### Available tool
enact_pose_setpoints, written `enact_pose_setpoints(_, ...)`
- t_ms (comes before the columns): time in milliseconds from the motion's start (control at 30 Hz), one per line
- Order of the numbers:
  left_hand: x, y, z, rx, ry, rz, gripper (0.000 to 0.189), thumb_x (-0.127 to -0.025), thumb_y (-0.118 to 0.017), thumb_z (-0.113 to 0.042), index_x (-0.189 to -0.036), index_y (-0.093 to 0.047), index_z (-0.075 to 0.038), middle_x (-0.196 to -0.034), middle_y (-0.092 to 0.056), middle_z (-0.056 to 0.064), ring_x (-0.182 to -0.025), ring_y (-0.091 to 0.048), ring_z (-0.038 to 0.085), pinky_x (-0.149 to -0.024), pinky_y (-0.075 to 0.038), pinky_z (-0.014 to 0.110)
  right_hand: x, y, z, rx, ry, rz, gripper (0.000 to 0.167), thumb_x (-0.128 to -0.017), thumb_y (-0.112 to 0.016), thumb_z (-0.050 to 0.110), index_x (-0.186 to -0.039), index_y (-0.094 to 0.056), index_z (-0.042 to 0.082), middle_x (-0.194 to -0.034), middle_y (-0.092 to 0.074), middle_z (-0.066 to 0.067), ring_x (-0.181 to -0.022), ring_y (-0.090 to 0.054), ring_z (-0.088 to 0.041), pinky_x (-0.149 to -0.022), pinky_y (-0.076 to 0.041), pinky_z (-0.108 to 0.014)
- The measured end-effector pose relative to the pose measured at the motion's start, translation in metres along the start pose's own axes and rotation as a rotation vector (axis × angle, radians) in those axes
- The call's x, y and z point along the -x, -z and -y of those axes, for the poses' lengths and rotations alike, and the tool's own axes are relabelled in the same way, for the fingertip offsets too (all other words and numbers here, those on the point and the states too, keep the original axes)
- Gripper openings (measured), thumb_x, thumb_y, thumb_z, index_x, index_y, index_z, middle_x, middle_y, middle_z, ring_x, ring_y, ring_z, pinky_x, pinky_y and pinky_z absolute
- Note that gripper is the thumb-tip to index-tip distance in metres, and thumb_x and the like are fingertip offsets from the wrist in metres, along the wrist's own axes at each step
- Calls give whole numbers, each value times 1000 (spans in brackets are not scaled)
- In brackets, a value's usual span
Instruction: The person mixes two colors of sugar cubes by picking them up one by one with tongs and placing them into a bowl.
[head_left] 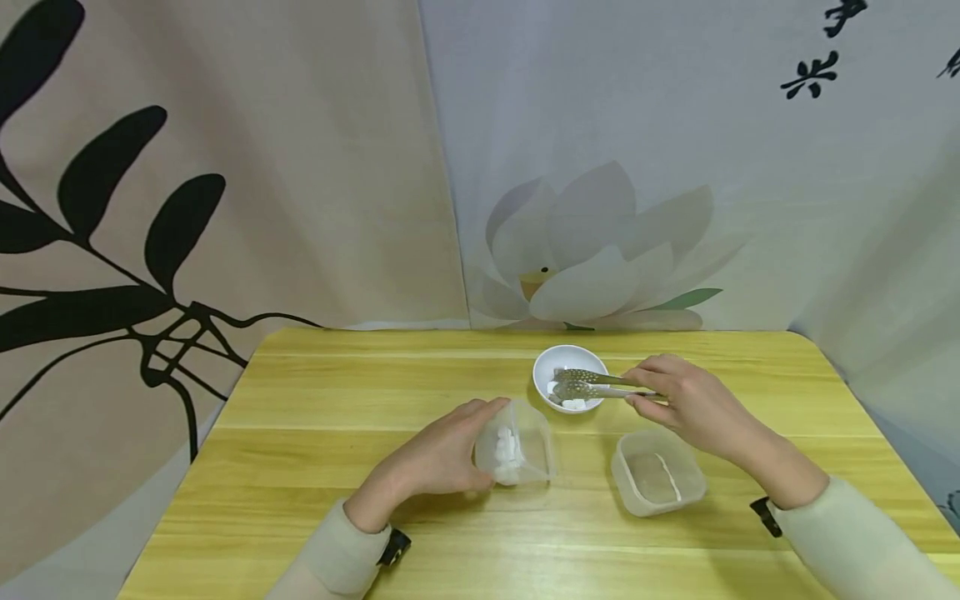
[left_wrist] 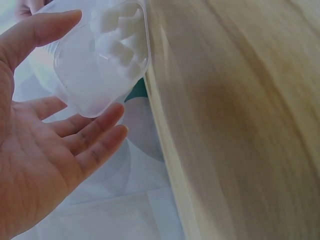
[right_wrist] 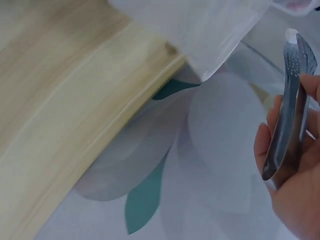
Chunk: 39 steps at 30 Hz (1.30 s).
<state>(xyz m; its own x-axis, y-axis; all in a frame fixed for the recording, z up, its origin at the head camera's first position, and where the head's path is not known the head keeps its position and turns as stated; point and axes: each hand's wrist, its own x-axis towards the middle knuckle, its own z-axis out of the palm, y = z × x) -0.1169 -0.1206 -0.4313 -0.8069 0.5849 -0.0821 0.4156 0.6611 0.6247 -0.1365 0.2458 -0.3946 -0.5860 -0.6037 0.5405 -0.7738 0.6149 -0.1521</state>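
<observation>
My left hand (head_left: 442,454) grips a clear plastic container (head_left: 536,432), tipped on its side, with white lumps (head_left: 507,450) gathered inside. In the left wrist view, the thumb lies along one side of this container (left_wrist: 77,75) and the fingertips are at its lower edge. My right hand (head_left: 693,408) holds metal tongs (head_left: 603,392) with perforated ends over a white bowl (head_left: 545,367). White pieces (head_left: 573,404) lie in the bowl. In the right wrist view, a small white piece (right_wrist: 291,35) shows at the tip of the tongs (right_wrist: 287,120).
A second translucent container (head_left: 639,497) stands on the wooden table (head_left: 300,467), below my right hand, with a whitish strip inside. Behind the table's far edge hangs a curtain (head_left: 337,167) printed with leaves and a flower.
</observation>
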Motion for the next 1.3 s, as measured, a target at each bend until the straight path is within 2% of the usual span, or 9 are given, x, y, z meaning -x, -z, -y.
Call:
enact_pose_setpoints(67,0,0,1,0,0,-3,105,-74,-84,-14,-165,-31,-14,-151,-50,5,-126,-55,19,-101,-51,41,1,0,-4,13,-46,9,27,-78,-86,3,-104,-78,4,-99,-71,-2,-84,-66,-18,-65,-57,-36)
enact_pose_setpoints(233,0,0,1,-4,-1,-7,105,-74,-85,-15,-165,-32,-14,-152,-50,5,-129,-54,20,-103,-50,43,5,0,-12,41,-150,50,26,-84,-83,5,-109,-78,3,-103,-73,-7,-89,-69,-24,-67,-58,-41)
enact_pose_setpoints(333,0,0,1,-6,-2,-9,105,-73,-85,-15,-165,-33,-14,-152,-50,6,-128,-55,20,-102,-51,43,7,0,-14,45,-193,58,21,-86,-81,7,-107,-79,6,-98,-72,-1,-80,-65,-16,-60,-54,-34)
enact_pose_setpoints(467,-1,0,1,-9,-4,-11,105,-73,-85,-15,-165,-33,-14,-149,-52,5,-124,-56,19,-100,-51,41,9,0,-15,53,-236,44,14,-85,-78,10,-98,-79,15,-85,-65,10,-66,-50,-4,-52,-43,-25)
enact_pose_setpoints(633,-1,0,1,-11,-2,-9,105,-74,-85,-15,-165,-32,-14,-149,-52,5,-124,-56,19,-101,-51,41,9,2,-13,63,-263,3,14,-81,-81,15,-95,-80,16,-82,-67,11,-62,-47,0,-49,-39,-24)
enact_pose_setpoints(767,-1,0,1,-6,-2,-9,105,-73,-85,-15,-164,-33,-14,-149,-52,5,-125,-56,19,-101,-51,41,8,2,-9,75,-237,-23,16,-77,-85,18,-92,-79,16,-81,-68,11,-62,-50,0,-48,-40,-23)
enact_pose_setpoints(967,-1,-1,1,-6,-9,-14,105,-73,-85,-14,-164,-33,-13,-149,-52,6,-124,-56,19,-101,-51,41,5,0,-1,72,-145,-50,21,-73,-84,21,-92,-78,16,-83,-71,8,-65,-58,-5,-49,-42,-24)
enact_pose_setpoints(1200,-1,-1,2,-14,-8,-9,105,-74,-86,-15,-165,-32,-13,-150,-52,6,-125,-56,20,-101,-51,41,1,-8,10,52,-38,-50,23,-77,-83,29,-95,-78,15,-90,-74,6,-71,-66,-11,-50,-46,-25)
enact_pose_setpoints(1300,-1,-1,2,-13,-3,-7,106,-74,-86,-15,-165,-32,-14,-151,-51,7,-128,-55,20,-103,-51,42,-1,-12,14,47,-11,-48,23,-78,-82,30,-96,-78,16,-89,-73,7,-71,-65,-9,-49,-45,-24)
